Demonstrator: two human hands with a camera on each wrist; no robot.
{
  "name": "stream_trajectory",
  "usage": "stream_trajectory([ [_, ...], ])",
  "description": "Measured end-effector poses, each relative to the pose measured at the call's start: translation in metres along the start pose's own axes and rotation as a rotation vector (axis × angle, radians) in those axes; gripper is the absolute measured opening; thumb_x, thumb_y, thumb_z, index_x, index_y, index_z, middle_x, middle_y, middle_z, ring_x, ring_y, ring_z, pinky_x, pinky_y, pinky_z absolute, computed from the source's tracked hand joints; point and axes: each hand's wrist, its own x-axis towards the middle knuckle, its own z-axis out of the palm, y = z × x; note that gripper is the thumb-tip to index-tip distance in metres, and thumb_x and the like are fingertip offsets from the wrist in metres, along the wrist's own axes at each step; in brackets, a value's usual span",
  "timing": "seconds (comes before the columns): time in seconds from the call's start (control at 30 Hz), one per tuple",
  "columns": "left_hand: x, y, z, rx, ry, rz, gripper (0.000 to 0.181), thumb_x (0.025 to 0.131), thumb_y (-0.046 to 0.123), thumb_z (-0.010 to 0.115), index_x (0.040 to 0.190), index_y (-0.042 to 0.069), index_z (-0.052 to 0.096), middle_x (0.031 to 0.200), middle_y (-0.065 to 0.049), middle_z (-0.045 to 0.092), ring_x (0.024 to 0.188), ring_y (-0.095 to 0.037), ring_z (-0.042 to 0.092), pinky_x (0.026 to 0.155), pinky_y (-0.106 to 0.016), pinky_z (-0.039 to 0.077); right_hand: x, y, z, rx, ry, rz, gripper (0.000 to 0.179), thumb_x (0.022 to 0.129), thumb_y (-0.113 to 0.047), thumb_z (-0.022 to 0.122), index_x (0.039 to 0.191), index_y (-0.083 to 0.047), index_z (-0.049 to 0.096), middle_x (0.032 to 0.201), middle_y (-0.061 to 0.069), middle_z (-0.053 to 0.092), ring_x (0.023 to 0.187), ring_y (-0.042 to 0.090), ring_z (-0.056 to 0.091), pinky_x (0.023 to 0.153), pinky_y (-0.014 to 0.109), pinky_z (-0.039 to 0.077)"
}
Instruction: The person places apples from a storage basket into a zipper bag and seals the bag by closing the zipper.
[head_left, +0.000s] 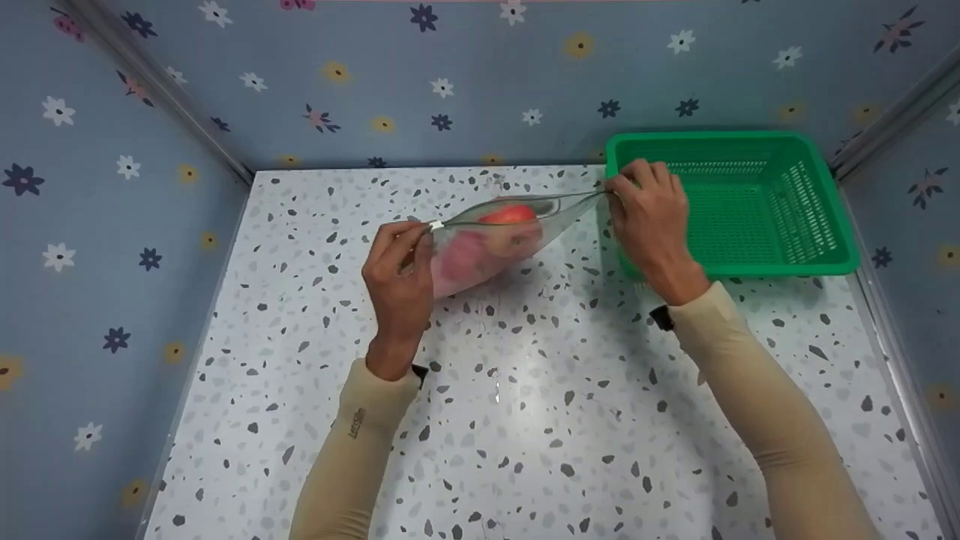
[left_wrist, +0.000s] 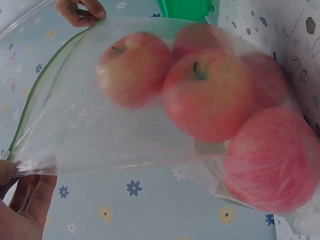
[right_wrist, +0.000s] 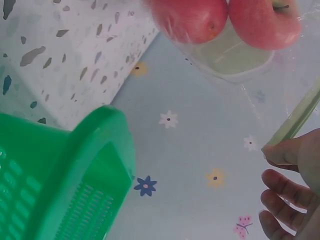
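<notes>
A clear zip bag (head_left: pixel 551 223) with a green seal strip holds several red apples (left_wrist: pixel 207 95). My left hand (head_left: pixel 401 266) pinches the bag's left top corner, beside the small white slider (head_left: pixel 437 225). At the opposite corner, my right hand (head_left: pixel 651 217) pinches the seal strip between thumb and forefinger. Between the hands the mouth of the bag gapes, its two green edges apart in the middle. The apples weigh down the lower part of the bag, close over the speckled table. In the right wrist view, two apples (right_wrist: pixel 192 20) show through the plastic.
A green plastic basket (head_left: pixel 731 271) with slotted sides stands at the table's back right, right by my right hand. The white speckled table (head_left: pixel 495 435) meets blue flower-patterned walls (head_left: pixel 480 90) at the back and both sides.
</notes>
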Motion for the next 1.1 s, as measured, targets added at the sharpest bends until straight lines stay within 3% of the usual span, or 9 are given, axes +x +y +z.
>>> stream_trajectory([
  [0.4,0.015,0.007,0.003,-0.099,0.026,-0.002,0.011,0.098,-0.007,0.067,0.103,-0.012,0.077,0.098,-0.021,0.066,0.077,-0.028,0.072,0.071,-0.025,0.062,0.007,0.001,-0.034,0.033,0.053,0.002,0.020,0.106,-0.015,0.065,0.098,-0.002,0.077,0.109,0.019,0.065,0.102,0.042,0.057,0.088,0.057,0.051],
  [0.7,0.024,0.014,0.007,-0.165,0.016,-0.034,0.012,0.100,-0.008,0.065,0.103,-0.012,0.076,0.099,-0.019,0.066,0.078,-0.029,0.073,0.072,-0.029,0.063,0.013,-0.004,-0.061,0.089,0.112,0.068,0.014,0.104,-0.012,0.069,0.096,-0.003,0.077,0.108,0.019,0.066,0.104,0.041,0.056,0.092,0.059,0.048],
  [1.1,0.035,0.019,0.013,-0.232,0.019,-0.069,0.014,0.101,-0.006,0.064,0.102,-0.009,0.077,0.099,-0.016,0.066,0.080,-0.024,0.074,0.072,-0.033,0.064,0.021,-0.005,-0.090,0.095,0.144,0.060,0.018,0.104,-0.015,0.069,0.096,-0.002,0.077,0.109,0.019,0.064,0.106,0.041,0.054,0.093,0.058,0.046],
])
